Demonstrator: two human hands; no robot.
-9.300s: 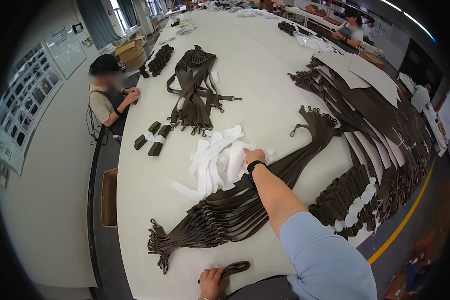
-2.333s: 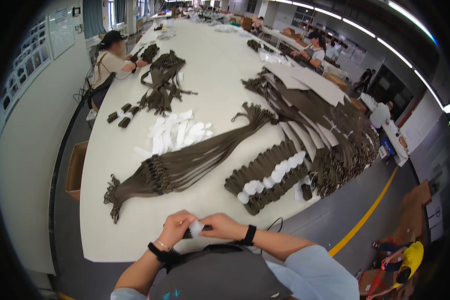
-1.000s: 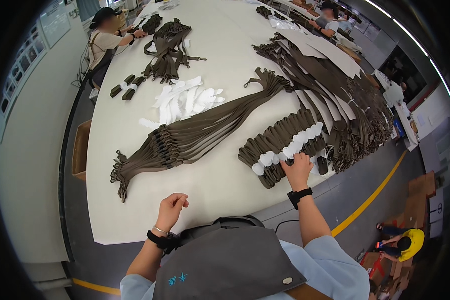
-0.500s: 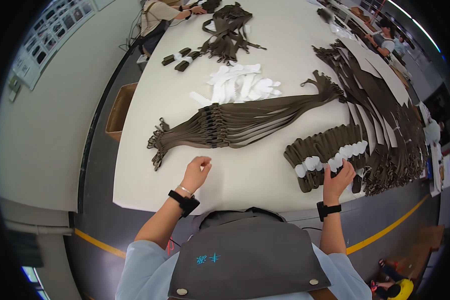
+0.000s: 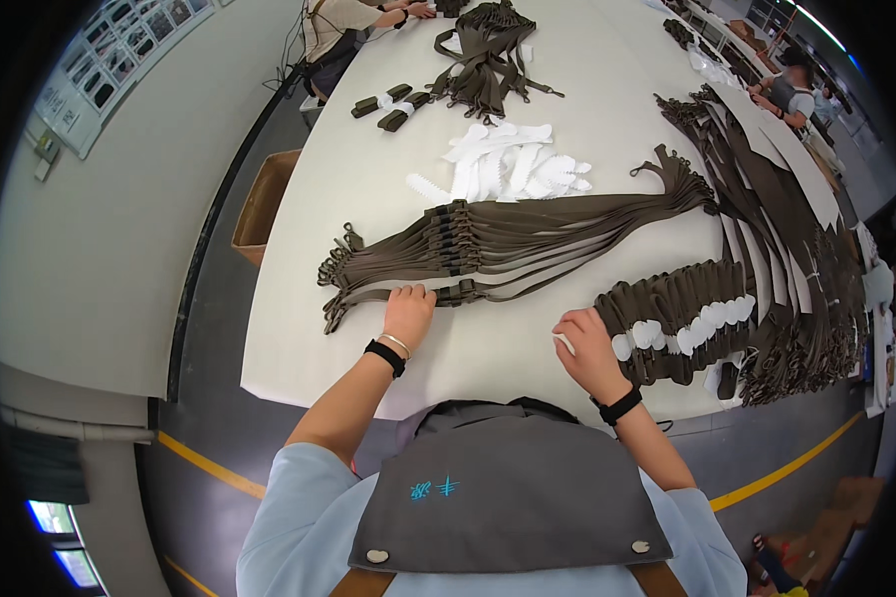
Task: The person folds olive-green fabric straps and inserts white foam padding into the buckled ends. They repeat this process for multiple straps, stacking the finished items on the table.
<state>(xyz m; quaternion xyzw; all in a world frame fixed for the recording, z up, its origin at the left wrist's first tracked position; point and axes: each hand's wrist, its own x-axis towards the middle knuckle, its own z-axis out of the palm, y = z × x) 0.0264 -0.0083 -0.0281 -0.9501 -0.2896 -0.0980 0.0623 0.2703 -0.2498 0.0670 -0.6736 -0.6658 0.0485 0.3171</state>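
A row of dark olive webbing straps (image 5: 567, 221) lies across the table, with black buckles (image 5: 452, 239) lined up and metal hooks (image 5: 335, 267) gathered at the left end. My left hand (image 5: 409, 320) has its fingers closed over the nearest strap (image 5: 483, 291), which is drawn a little apart from the row. Over the table to the right, my right hand (image 5: 589, 353) is empty, its fingers loosely curled and apart. Just beyond it sits a row of folded strap bundles (image 5: 672, 298) wrapped with white bands (image 5: 702, 328).
White paper strips (image 5: 513, 164) are heaped beyond the straps. Two banded bundles (image 5: 393, 104) and a tangle of straps (image 5: 488, 65) lie farther off. A large strap pile (image 5: 796, 239) fills the right side. One co-worker (image 5: 343, 30) works at the far left; a brown carton (image 5: 266, 204) stands beside the table.
My left hand has moved forward onto the nearest strap and pulled it slightly out of the row. My right hand has left the banded bundles and come leftward.
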